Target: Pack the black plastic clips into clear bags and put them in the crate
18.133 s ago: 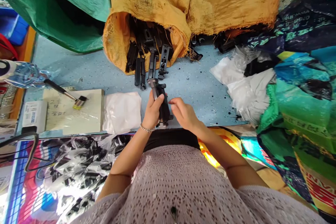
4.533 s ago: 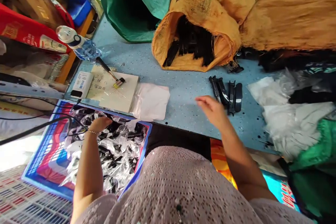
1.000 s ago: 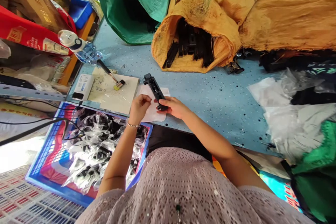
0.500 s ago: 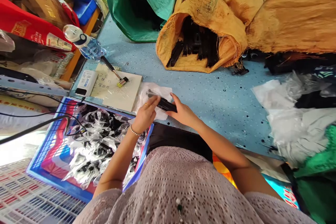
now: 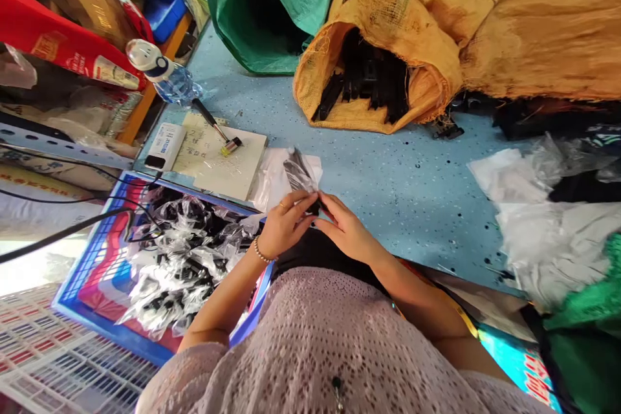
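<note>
Head view: right at the front edge of the worktop (image 5: 388,162), left of its middle, I see the bagged part (image 5: 299,176), a long black piece under clear film. Its far end points toward the back edge, leaning left, over the flat white bags (image 5: 272,174); its near end sits among the fingers.

I judge the piece stiff and light enough for one hand, hardly fragile, while the film looks thin, soft and slippery. A hold on the hard sides near the closer end seems surer than a pinch of loose plastic.

The left hand (image 5: 286,226) is closed on that near end, knuckles up, fingers bent across it. The right hand (image 5: 347,229) meets it from the other side, also gripping the near end, thumb toward the body; whether its fingertips pinch film or the piece itself, I cannot tell. Both forearms slant inward, elbows bent and wide, so the hands meet before the waist.

A blue basket (image 5: 72,301) with wrapped black pieces stands beyond the worktop's front edge, beside the left forearm.
</note>
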`<state>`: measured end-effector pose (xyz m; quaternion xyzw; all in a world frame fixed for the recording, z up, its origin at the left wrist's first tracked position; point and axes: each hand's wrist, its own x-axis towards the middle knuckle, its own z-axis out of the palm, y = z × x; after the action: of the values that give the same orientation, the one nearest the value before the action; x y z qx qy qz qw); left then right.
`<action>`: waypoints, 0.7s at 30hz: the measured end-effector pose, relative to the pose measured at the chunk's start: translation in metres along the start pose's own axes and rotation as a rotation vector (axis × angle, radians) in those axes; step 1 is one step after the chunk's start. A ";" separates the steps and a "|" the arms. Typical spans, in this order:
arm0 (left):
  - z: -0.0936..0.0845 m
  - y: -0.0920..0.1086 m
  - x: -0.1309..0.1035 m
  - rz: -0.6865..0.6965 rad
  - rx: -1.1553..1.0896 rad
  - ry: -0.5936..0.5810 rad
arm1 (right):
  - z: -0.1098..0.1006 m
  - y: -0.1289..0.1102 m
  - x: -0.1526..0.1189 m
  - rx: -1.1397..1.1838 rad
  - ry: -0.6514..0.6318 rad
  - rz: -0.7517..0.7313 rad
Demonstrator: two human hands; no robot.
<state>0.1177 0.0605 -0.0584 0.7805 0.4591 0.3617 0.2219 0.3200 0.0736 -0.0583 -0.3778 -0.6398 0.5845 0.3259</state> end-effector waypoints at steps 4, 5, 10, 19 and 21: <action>-0.045 0.017 -0.022 -0.205 -0.259 0.085 | -0.005 -0.021 -0.005 0.115 -0.279 -0.084; -0.057 0.024 -0.029 -0.235 -0.306 0.055 | -0.002 -0.026 -0.004 0.115 -0.349 -0.111; -0.112 0.038 -0.067 -0.451 -0.228 -0.054 | 0.029 -0.038 0.009 0.101 -0.593 -0.198; -0.210 -0.143 -0.147 -1.274 0.534 0.099 | 0.019 0.002 0.015 0.280 -0.333 0.198; -0.214 -0.176 -0.146 -1.346 0.717 0.128 | 0.016 0.008 0.013 0.286 -0.283 0.231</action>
<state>-0.1907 0.0202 -0.0931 0.3341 0.9369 0.0221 0.1005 0.3004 0.0769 -0.0682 -0.3128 -0.5423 0.7498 0.2140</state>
